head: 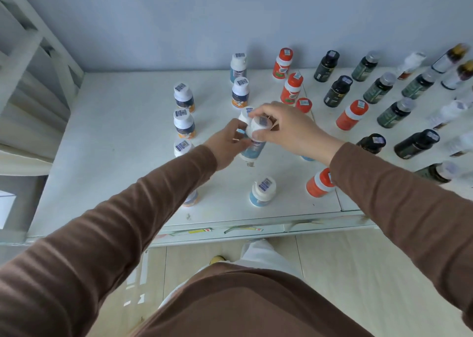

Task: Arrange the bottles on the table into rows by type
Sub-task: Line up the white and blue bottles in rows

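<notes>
Presently both hands meet mid-worktop: right hand fingers closed on the cap of a white-capped blue-label bottle, left hand fingers wrapped round its body. Light rigid plastic, glossy label likely slippery; grip cap or shoulder

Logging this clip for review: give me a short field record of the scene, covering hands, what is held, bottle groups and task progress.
left hand: gripping a white-capped bottle
right hand: gripping the blue-label bottle, lifted over the table
left column: white-capped dark-label bottles
middle: orange bottles, partly lined up
right: dark bottles in rows
stray: an orange bottle near the front edge
progress: partly sorted
</notes>
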Motion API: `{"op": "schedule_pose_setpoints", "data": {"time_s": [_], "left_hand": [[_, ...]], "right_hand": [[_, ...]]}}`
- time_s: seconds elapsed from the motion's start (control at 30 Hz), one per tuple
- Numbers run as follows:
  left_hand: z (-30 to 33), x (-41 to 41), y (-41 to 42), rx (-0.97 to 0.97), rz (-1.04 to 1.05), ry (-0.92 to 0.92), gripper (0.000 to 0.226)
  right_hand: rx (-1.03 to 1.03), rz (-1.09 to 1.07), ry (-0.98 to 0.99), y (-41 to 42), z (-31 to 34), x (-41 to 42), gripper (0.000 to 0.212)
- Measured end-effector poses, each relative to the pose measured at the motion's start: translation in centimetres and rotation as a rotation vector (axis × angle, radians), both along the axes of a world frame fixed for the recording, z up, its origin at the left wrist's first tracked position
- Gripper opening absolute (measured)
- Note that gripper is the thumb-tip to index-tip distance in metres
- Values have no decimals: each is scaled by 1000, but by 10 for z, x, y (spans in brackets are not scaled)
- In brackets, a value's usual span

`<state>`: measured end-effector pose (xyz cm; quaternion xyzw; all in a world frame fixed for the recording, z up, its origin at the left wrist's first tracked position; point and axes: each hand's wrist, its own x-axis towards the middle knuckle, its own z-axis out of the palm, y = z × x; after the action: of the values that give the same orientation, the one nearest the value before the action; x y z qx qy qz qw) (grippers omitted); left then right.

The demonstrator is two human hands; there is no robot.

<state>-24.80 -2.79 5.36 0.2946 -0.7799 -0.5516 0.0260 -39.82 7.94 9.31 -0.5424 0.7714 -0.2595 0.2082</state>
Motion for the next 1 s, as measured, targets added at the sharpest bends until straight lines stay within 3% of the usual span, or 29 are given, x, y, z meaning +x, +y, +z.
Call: {"op": "schedule_pose_setpoints", "data": {"time_s": [0.2, 0.33, 0.5, 0.6, 0.7, 0.8, 0.9, 1.0], "left_hand": [[-20, 7, -5, -593, -175, -213, 34], [-26, 4, -7, -754, -185, -293, 37], [-27, -2, -14, -795, -162, -319, 38], [-24, -11, -22, -853, -132, -323, 38], [-20, -21, -32, -844, -80, -343, 36], [-21, -33, -40, -835, -64, -384, 35], [-25, -43, -46, -808, -67, -426, 33], [-26, -51, -51, -690, -36, -433, 26]], "right_hand": [[111, 175, 270, 4, -28, 8, 43], [171, 239, 317, 3, -39, 11, 44], [269, 275, 197, -1, -27, -1, 54], [160, 132, 108, -14, -9, -13, 38], [19, 78, 244, -36, -5, -30, 26], [127, 208, 385, -54, -15, -40, 45], [221, 283, 361, -66, -28, -43, 49], [182, 251, 237, -71, -29, -51, 44]]}}
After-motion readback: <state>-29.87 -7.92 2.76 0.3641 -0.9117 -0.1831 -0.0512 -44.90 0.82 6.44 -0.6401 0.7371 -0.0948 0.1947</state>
